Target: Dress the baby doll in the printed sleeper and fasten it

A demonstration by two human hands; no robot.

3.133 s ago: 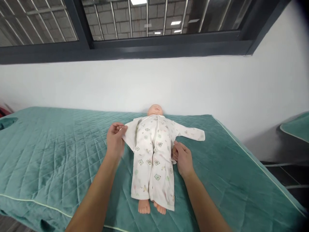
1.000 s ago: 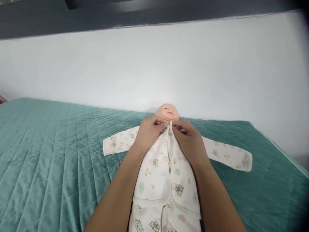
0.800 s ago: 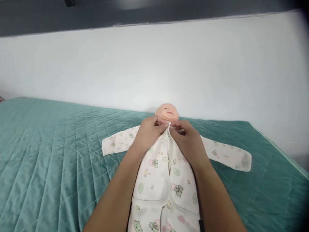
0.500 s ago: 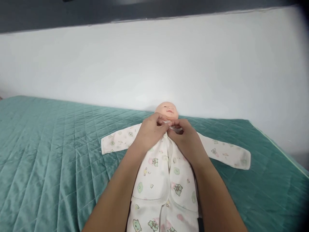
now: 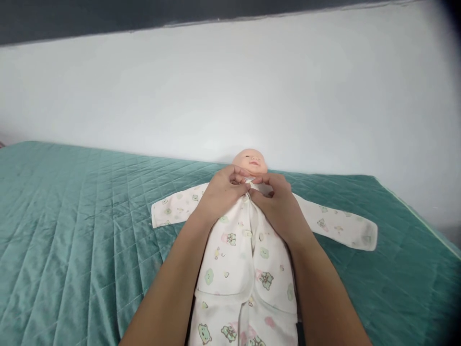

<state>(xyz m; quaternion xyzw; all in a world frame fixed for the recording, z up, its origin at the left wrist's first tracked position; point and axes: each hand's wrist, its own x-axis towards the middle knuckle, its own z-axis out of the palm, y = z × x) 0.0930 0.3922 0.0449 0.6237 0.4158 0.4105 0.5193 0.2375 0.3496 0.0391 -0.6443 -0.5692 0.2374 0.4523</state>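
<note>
in the head view, the left hand (image 5: 224, 191) and the right hand (image 5: 276, 198) meet close together at the collar of a white shirt (image 5: 236, 269), each pinching the cloth between thumb and fingers. the shirt, printed with small green bears, lies over a doll (image 5: 248, 158) on a green quilted cover (image 5: 90, 211), its sleeves stretched out to both sides. the hands and forearms block the shoulders and part of the chest; the fingers hide much of the neckline. lower on the front, the two edges part slightly beside a pale button (image 5: 247, 233). printed trousers (image 5: 219, 315) show below the hem, cut off by the frame. a small dark thing (image 5: 300, 334) peeks out by the right forearm, too hidden to identify. behind the doll's head rises a white wall (image 5: 201, 96), with a dark band (image 5: 101, 17) above.
</note>
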